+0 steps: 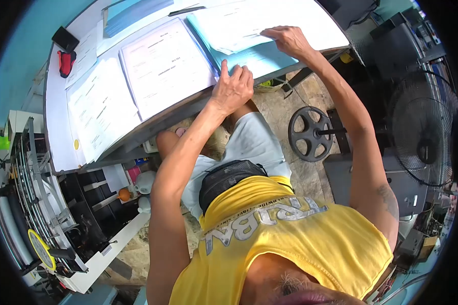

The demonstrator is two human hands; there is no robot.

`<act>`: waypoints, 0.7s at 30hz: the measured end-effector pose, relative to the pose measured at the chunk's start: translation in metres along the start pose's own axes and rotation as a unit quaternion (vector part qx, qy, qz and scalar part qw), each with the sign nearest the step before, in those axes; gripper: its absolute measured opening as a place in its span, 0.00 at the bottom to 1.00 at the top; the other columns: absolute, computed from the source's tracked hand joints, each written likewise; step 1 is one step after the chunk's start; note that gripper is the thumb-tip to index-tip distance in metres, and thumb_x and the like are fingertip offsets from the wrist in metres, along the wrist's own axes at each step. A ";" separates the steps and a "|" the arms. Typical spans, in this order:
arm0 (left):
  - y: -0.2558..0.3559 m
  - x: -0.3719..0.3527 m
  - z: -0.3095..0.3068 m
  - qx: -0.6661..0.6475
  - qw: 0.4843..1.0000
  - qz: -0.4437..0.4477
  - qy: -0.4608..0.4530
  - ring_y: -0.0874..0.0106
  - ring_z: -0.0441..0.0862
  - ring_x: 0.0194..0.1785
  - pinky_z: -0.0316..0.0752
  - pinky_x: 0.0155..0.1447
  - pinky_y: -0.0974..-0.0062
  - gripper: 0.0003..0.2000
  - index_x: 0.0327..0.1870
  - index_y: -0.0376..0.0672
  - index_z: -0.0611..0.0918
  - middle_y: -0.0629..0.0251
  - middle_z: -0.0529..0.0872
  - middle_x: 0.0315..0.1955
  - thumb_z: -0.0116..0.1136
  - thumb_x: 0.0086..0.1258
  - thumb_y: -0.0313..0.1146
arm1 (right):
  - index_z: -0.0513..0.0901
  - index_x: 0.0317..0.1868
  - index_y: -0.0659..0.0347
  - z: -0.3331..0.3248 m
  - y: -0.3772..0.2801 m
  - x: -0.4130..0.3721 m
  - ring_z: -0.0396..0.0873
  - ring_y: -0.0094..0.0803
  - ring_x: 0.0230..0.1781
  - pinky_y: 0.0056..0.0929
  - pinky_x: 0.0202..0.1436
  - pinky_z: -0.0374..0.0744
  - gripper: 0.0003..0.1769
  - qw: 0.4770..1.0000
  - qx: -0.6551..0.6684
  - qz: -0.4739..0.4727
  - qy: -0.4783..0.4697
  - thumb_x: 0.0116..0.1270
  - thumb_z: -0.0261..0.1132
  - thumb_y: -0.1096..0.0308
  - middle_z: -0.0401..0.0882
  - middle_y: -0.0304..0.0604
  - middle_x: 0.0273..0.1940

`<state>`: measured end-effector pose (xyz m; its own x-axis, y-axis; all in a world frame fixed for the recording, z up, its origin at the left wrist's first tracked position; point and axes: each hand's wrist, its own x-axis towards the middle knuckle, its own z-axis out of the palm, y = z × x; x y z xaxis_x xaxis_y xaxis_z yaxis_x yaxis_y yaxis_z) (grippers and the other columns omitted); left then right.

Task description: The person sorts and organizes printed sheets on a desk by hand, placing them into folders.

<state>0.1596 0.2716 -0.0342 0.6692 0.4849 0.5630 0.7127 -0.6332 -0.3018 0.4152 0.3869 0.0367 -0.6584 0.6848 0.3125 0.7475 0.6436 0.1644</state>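
Observation:
My left hand (234, 86) rests at the table's front edge, on the lower left corner of a blue sheet (264, 60), its index finger pointing forward and the other fingers curled. White printed sheets (234, 25) lie over the blue one. At their right side my right hand (289, 40) has thumb and fingers pressed together on the paper's edge. Left of my hands lies a stack of printed pages (168, 68), and farther left another stack of white papers (104, 109).
The white table (61, 147) bears a red and black object (66, 63), a black box (65, 38) and a dark pen-like item (187, 10). A fan (425, 127) and a weight plate (310, 133) stand at the right. Metal rails (35, 193) are at the left.

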 end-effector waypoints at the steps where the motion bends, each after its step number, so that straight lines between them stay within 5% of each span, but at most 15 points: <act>1: -0.001 0.002 0.001 -0.016 0.996 0.003 0.085 0.67 0.86 0.43 0.76 0.58 0.44 0.05 0.37 0.41 0.87 0.64 0.89 0.37 0.62 0.66 0.31 | 0.88 0.60 0.47 0.012 0.003 -0.013 0.90 0.39 0.47 0.37 0.47 0.90 0.29 1.000 0.002 0.010 -0.005 0.60 0.63 0.81 0.91 0.40 0.54; 5: -0.005 0.009 -0.014 -0.101 0.992 -0.041 0.058 0.68 0.84 0.36 0.77 0.50 0.58 0.02 0.31 0.45 0.85 0.69 0.82 0.27 0.64 0.65 0.30 | 0.86 0.62 0.47 0.008 -0.021 -0.049 0.90 0.41 0.48 0.37 0.46 0.90 0.33 0.998 0.062 0.022 0.000 0.56 0.63 0.83 0.90 0.40 0.54; 8: -0.010 0.019 -0.020 -0.203 0.966 -0.147 0.062 0.66 0.84 0.36 0.76 0.49 0.64 0.05 0.30 0.45 0.85 0.68 0.84 0.28 0.68 0.64 0.33 | 0.84 0.62 0.51 -0.009 -0.043 -0.058 0.87 0.45 0.55 0.44 0.58 0.85 0.21 0.995 0.095 -0.011 0.007 0.72 0.66 0.58 0.88 0.45 0.58; 14: -0.029 0.034 -0.039 -0.389 0.872 -0.285 -0.083 0.54 0.88 0.39 0.81 0.46 0.57 0.08 0.43 0.45 0.91 0.58 0.91 0.33 0.65 0.73 0.37 | 0.81 0.67 0.54 -0.027 -0.041 -0.058 0.76 0.47 0.70 0.55 0.78 0.67 0.36 0.992 0.085 -0.025 -0.092 0.73 0.59 0.34 0.80 0.47 0.68; 20: -0.041 0.036 -0.049 -0.409 0.842 -0.327 -0.128 0.49 0.89 0.41 0.82 0.50 0.56 0.09 0.47 0.46 0.91 0.53 0.92 0.38 0.60 0.76 0.35 | 0.82 0.66 0.58 -0.043 -0.039 -0.042 0.80 0.52 0.65 0.55 0.71 0.76 0.40 0.976 0.148 0.020 -0.160 0.70 0.62 0.33 0.82 0.51 0.65; 21: -0.040 0.035 -0.047 -0.410 0.842 -0.330 -0.121 0.49 0.89 0.41 0.82 0.50 0.56 0.09 0.47 0.47 0.91 0.53 0.92 0.38 0.60 0.76 0.35 | 0.84 0.63 0.59 -0.044 -0.039 -0.039 0.83 0.53 0.60 0.52 0.64 0.81 0.30 0.975 0.139 0.031 -0.173 0.72 0.67 0.46 0.84 0.51 0.63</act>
<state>0.1443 0.2853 0.0338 0.2775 0.9402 0.1973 0.6280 -0.3330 0.7033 0.4155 0.3200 0.0596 -0.6388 0.7689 -0.0276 0.7657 0.6318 -0.1207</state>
